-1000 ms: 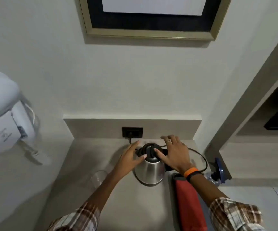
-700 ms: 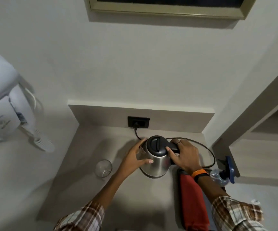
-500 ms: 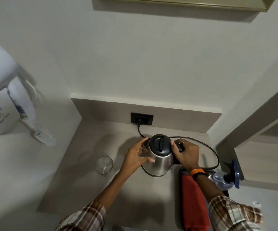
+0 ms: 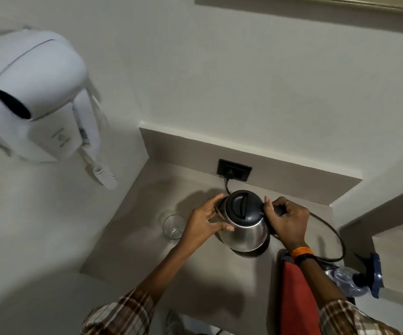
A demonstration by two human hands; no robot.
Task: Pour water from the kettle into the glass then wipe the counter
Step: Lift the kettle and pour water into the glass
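On the worktop [image 4: 195,274], the kettle [image 4: 244,226] sits gripped: right hand [image 4: 287,221] wraps its handle, left hand [image 4: 203,223] spread against its side; glass [image 4: 172,226] just left.

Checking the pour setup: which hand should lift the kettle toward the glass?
Probably the right hand: it already wraps the kettle handle. The left hand only steadies its side, nearer the glass.

The kettle [image 4: 244,221] stands near the back edge of the counter [image 4: 147,250], lid shut. The left hand [image 4: 201,226] presses its steel side; the right hand [image 4: 288,222] is wrapped around the black handle. The glass [image 4: 172,226] stands upright just left of the left hand. A red cloth [image 4: 294,293] lies at the counter's front right.
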